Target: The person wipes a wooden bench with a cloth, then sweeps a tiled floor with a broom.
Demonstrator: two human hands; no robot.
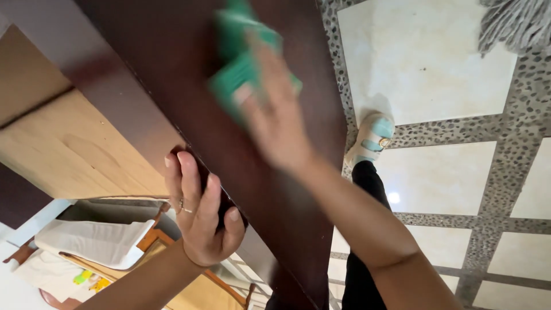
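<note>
My right hand point(278, 123) is pressing a green cloth point(241, 74) flat against the dark brown wooden board point(189, 51), fingers spread over it rather than curled; motion blur is hiding their exact grip. The cloth is lying near the board's upper end. The board's long axis is running from upper left to lower right. My left hand point(198, 215) is gripping the board's near edge, fingers wrapped tight around it.

Blurred green cloth point(241, 69) on dark panel point(189, 69)
</note>
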